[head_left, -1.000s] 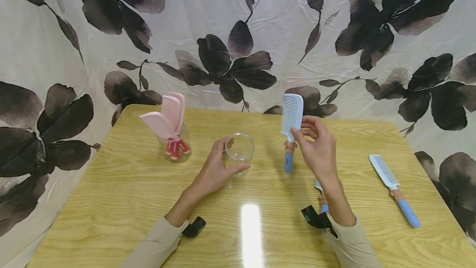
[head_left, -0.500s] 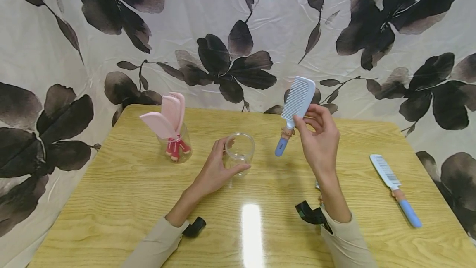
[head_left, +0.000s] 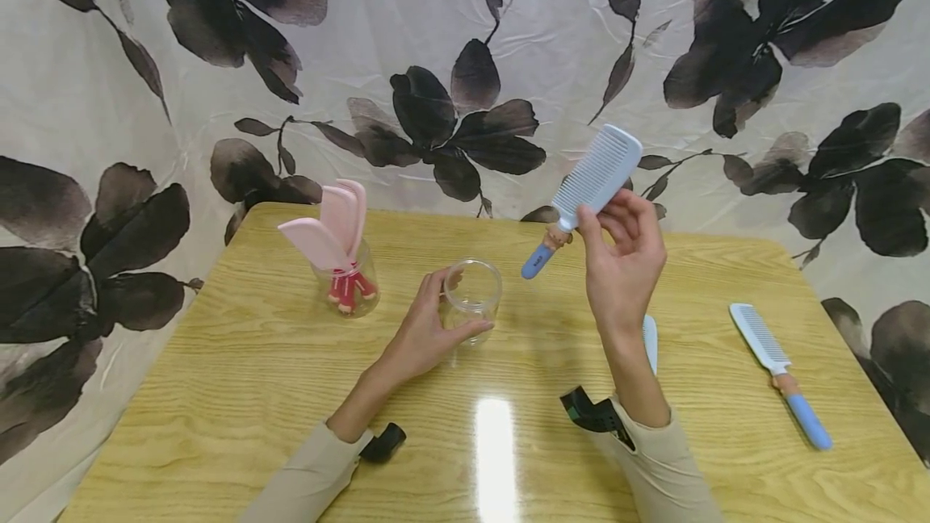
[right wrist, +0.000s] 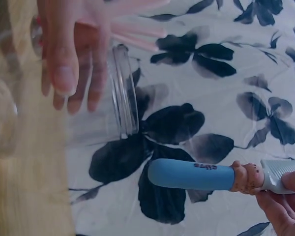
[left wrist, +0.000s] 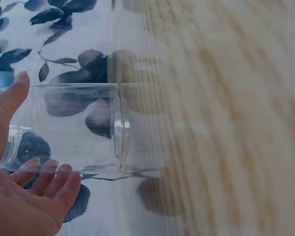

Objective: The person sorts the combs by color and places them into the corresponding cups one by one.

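The right hand (head_left: pixel 626 261) pinches a tilted pale-blue comb (head_left: pixel 597 172) with a darker blue handle (head_left: pixel 537 261). The left hand (head_left: pixel 421 336), part-curled, holds a clear cylindrical jar (head_left: pixel 471 295).

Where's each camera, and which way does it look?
Head: worn on the head, looking forward and down at the yellowish wooden table; left hand, right hand and beige sleeves show.
Left wrist: worn there, facing the clear cylindrical jar; the left hand shows.
Right wrist: worn there, facing the jar and a light-blue comb with blue handle; both hands show.
Both wrist views share the jar and left hand.
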The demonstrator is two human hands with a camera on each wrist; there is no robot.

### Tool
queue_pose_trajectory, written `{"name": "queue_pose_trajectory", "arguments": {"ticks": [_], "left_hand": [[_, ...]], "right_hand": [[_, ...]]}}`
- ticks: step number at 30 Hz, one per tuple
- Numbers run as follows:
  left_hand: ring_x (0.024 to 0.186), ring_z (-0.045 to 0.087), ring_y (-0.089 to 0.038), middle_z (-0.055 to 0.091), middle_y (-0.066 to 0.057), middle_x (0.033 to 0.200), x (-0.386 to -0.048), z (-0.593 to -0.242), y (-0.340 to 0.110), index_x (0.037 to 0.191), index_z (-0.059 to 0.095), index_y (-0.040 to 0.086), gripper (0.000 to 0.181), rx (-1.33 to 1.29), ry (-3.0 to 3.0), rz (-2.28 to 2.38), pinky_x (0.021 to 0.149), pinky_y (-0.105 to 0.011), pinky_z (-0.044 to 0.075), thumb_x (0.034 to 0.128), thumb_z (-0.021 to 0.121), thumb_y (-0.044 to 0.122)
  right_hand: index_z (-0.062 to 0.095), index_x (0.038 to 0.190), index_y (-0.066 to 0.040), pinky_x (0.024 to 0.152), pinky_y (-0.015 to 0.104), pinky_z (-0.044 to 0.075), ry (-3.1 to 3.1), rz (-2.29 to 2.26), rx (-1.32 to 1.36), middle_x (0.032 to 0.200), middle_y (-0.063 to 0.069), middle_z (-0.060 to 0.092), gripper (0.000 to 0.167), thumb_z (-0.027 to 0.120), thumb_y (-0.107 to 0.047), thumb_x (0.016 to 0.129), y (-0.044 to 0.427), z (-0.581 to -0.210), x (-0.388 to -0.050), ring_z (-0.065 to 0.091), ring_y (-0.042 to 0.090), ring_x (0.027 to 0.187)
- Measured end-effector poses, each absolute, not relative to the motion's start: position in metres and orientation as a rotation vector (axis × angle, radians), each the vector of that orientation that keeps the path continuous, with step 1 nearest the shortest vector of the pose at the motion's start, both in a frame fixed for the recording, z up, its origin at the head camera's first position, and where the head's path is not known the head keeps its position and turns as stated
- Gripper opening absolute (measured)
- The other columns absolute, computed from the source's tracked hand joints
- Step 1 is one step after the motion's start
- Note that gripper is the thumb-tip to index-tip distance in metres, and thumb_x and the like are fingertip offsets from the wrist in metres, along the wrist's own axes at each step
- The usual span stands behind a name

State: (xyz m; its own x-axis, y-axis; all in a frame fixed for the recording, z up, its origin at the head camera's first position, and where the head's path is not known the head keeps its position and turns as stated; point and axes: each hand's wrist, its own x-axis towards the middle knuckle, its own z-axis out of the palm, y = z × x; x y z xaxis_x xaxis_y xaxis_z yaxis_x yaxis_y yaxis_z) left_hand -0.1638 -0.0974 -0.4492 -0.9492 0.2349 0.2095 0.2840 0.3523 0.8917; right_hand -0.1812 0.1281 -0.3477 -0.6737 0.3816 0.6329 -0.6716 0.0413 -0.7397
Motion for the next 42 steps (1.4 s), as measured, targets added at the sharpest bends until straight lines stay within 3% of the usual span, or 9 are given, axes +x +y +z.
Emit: {"name": "queue_pose_trajectory", "arguments": {"ticks": [24, 35, 42], "left_hand": [[0.129, 0.048, -0.038, 0.045, -0.018, 0.140, -0.163, -0.449, -0.100, 0.153, 0.038, 0.007, 0.089, -0.540, -2.540, -1.643, 0.107, -0.050, 0.044, 0.0827, 0.089, 0.023], [0.126, 0.050, -0.034, 0.044, -0.018, 0.141, -0.163, -0.449, -0.099, 0.152, 0.038, 0.005, 0.088, -0.537, -2.538, -1.631, 0.103, -0.050, 0.046, 0.0826, 0.089, 0.023], [0.128, 0.048, -0.039, 0.044, -0.019, 0.142, -0.163, -0.449, -0.099, 0.152, 0.037, 0.005, 0.088, -0.551, -2.535, -1.641, 0.104, -0.054, 0.045, 0.0830, 0.089, 0.022]], "right_hand": [[0.060, 0.120, 0.006, 0.081, 0.029, 0.061, -1.577, 1.830, 0.431, 0.108, 0.012, 0.067, 0.029, 0.070, 0.006, 0.093, 0.083, -0.352, -0.186, 0.070, 0.022, 0.095], [0.056, 0.120, 0.014, 0.077, 0.028, 0.061, -1.781, 1.839, 0.448, 0.107, 0.021, 0.066, 0.032, 0.071, 0.006, 0.093, 0.075, -0.364, -0.188, 0.069, 0.021, 0.092], [0.058, 0.120, 0.009, 0.077, 0.027, 0.061, -1.934, 1.846, 0.430, 0.107, 0.021, 0.067, 0.031, 0.072, 0.004, 0.093, 0.074, -0.370, -0.190, 0.069, 0.020, 0.091]]}}
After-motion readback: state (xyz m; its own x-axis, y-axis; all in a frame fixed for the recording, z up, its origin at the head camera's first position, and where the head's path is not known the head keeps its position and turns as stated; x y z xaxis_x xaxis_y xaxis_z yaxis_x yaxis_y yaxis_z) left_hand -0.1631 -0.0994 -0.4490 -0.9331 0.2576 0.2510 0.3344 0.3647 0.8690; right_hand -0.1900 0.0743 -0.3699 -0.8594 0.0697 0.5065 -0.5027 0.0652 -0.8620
